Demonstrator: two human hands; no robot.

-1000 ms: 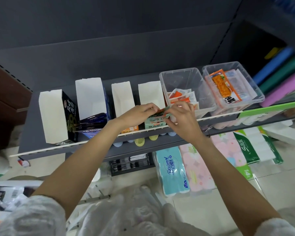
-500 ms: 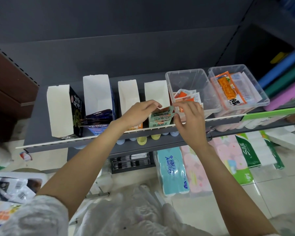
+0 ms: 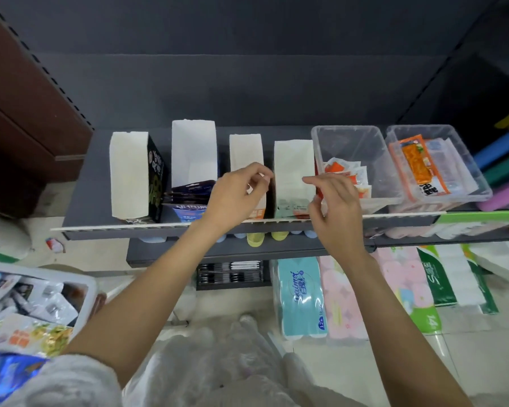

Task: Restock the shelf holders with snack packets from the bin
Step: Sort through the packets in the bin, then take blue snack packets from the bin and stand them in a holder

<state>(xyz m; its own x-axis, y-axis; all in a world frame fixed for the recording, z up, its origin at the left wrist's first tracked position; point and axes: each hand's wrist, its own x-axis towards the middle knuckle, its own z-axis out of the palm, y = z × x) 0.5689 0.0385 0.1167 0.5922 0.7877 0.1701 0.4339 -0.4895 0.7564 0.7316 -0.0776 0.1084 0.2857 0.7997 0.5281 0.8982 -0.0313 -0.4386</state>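
While both hands hover over the shelf [image 3: 106,201] at mid-frame, neither holds anything: the left hand [image 3: 235,198] has its fingers loosely curled and empty, the right hand [image 3: 334,201] likewise, beside the fourth white holder [image 3: 294,171], where a pale green packet [image 3: 288,206] sits low at its front. The bin [image 3: 39,304] of snack packets lies at lower left of the frame, nearer the left hand, which I judge better placed to reach it.
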